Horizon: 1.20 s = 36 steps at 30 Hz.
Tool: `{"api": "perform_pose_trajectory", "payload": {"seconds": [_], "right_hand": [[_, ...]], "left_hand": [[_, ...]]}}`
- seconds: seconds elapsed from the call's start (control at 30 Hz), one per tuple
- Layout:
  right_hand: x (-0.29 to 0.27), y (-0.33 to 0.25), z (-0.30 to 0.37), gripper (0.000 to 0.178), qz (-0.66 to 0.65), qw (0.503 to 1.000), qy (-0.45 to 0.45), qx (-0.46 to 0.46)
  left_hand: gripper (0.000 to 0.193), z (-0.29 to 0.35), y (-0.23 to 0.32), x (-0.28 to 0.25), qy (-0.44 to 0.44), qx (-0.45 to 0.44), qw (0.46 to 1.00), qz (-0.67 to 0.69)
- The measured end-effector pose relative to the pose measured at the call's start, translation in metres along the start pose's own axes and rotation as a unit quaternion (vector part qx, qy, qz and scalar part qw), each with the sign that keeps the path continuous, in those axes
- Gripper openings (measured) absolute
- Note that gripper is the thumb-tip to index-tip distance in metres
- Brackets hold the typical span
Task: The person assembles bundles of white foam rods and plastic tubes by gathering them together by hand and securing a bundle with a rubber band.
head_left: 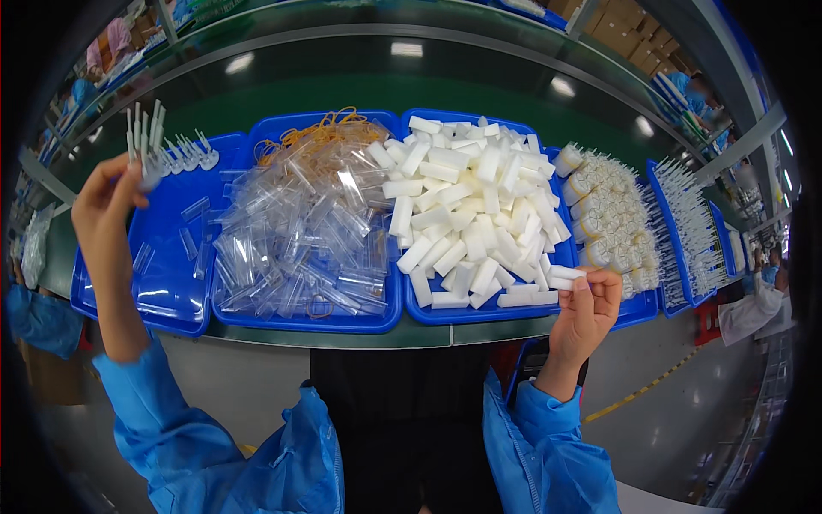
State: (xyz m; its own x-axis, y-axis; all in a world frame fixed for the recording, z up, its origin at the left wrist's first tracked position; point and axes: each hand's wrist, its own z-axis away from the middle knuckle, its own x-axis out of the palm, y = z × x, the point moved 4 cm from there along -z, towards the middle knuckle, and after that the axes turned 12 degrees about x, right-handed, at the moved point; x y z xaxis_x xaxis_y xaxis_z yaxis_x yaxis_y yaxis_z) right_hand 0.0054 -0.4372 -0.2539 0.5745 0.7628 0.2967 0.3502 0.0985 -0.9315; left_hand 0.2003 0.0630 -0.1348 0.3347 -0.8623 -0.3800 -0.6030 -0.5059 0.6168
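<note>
At the far left, my left hand [113,199] is raised over a blue tray, its fingers closed round the base of a cluster of thin white sticks [145,137] that point upward. Several similar white stick pieces with clear round bases [190,154] stand at that tray's back edge. On the right, my right hand [591,300] pinches white rectangular foam blocks [565,276] between thumb and fingers; whether it is one or two is hard to make out. It hovers at the front right corner of a tray heaped with white foam blocks [467,201].
The left blue tray [167,291] has a few clear tubes in it. Beside it, another tray holds clear plastic tubes [300,231] and orange rubber bands [330,128]. Bundled white pieces [612,214] and upright trays of white sticks [689,231] stand right. Other people work around.
</note>
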Motion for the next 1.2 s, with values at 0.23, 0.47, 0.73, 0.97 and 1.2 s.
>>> {"api": "perform_pose_trajectory", "payload": {"seconds": [0.23, 0.47, 0.73, 0.97, 1.2], "right_hand": [[0.094, -0.021, 0.057, 0.027, -0.026, 0.982, -0.172, -0.073], [0.107, -0.006, 0.064, 0.023, 0.087, 0.974, -0.157, -0.142], [0.102, 0.001, 0.055, 0.017, 0.128, 0.983, -0.125, -0.049], [0.097, 0.005, 0.05, 0.015, 0.124, 0.985, -0.115, -0.034], [0.097, 0.008, 0.05, 0.016, 0.119, 0.986, -0.118, -0.012]], "left_hand": [[0.016, 0.116, 0.145, 0.124, -0.108, 0.157, 0.981, 0.03], [0.019, 0.159, 0.142, 0.175, -0.06, 0.114, 0.982, 0.14], [0.033, 0.161, 0.143, 0.184, -0.095, 0.135, 0.979, 0.117], [0.049, 0.165, 0.141, 0.185, -0.123, 0.13, 0.974, 0.138], [0.05, 0.165, 0.142, 0.182, -0.115, 0.121, 0.977, 0.131]]}}
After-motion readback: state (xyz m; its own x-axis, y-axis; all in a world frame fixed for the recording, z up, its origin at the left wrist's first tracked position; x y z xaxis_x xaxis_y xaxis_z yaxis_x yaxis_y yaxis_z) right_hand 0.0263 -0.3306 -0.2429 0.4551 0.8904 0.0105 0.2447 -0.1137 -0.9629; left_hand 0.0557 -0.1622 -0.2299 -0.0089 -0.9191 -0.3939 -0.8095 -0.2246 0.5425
